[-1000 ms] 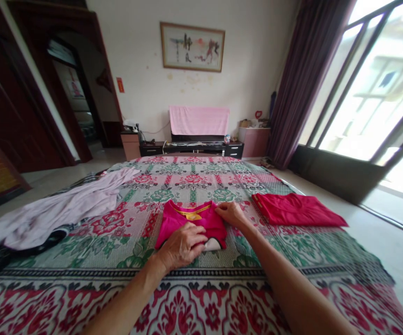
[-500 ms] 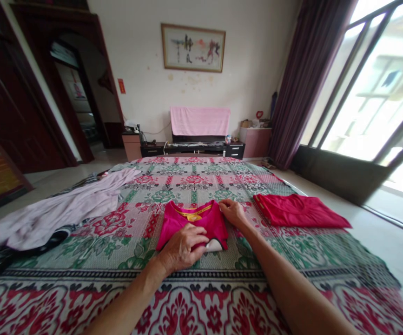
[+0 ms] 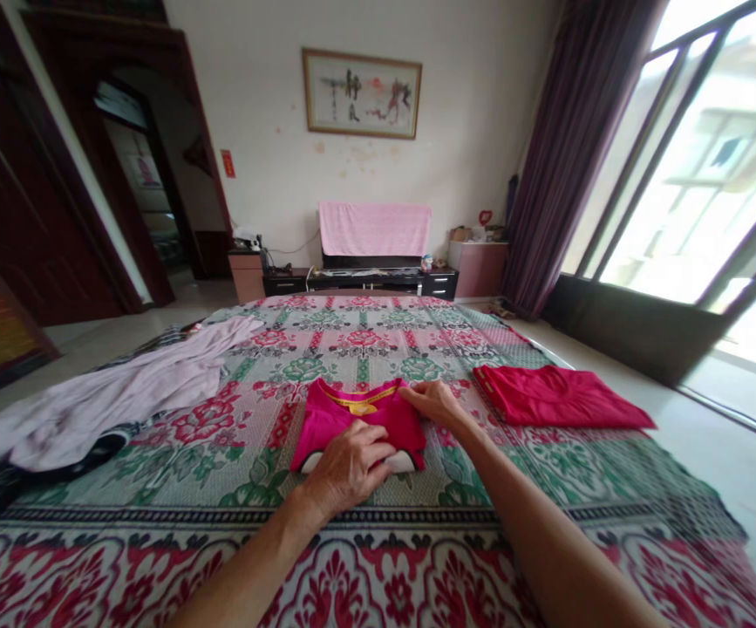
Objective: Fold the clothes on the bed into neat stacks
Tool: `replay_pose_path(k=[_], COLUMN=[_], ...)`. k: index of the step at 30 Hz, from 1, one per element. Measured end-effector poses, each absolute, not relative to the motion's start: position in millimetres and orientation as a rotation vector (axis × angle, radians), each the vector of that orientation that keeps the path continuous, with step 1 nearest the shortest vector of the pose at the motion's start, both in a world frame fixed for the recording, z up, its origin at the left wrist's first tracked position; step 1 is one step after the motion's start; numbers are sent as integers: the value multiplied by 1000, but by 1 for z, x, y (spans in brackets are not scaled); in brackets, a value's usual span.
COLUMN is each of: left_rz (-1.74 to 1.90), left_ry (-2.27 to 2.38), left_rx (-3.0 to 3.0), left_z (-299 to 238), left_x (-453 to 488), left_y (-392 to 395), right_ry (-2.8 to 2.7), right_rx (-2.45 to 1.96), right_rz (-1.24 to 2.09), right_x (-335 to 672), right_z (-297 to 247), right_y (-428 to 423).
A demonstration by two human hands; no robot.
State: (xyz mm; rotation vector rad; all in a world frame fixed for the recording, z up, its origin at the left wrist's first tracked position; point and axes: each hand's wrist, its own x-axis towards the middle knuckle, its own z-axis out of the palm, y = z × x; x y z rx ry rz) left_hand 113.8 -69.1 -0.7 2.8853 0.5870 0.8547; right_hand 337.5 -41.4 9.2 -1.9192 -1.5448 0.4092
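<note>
A bright pink T-shirt point(image 3: 325, 426) lies folded into a compact shape in front of me, its yellow-trimmed neckline facing away. Across its lower front, where a white print with a dark edge shows, my left hand point(image 3: 353, 460) rests with the fingers stretched out. My right hand point(image 3: 436, 401) is at the shirt's right shoulder beside the collar, thumb and fingers pinched together on the fabric. To the right lies a folded red garment point(image 3: 561, 397), apart from both hands.
A patterned blanket point(image 3: 351, 523) covers the bed. Loose pale pink clothing point(image 3: 135, 392) and dark pieces are heaped at the left. Beyond the bed stand a low black cabinet point(image 3: 443, 284) and a screen under a pink cloth point(image 3: 375, 228). A window and purple curtain point(image 3: 580, 157) are at the right.
My right hand has shifted slightly left and down onto the shirt's shoulder near the collar. The left hand has barely moved, and more of the white print shows to its left.
</note>
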Motion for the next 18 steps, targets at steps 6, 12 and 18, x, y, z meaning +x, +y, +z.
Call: replay_pose_path(k=[6, 12, 18], left_rz=[843, 828, 844], left_ry=[607, 612, 605], left_rx=[2867, 2848, 2836], left_z=[-3, -3, -7], left_x=[113, 113, 111], left_y=[-69, -69, -68], right_ry=[-1505, -1445, -1483], right_rx=[-1920, -1895, -1905], right_rz=[279, 294, 334], right_x=[332, 337, 340], right_z=[5, 7, 0], right_y=[-36, -35, -29])
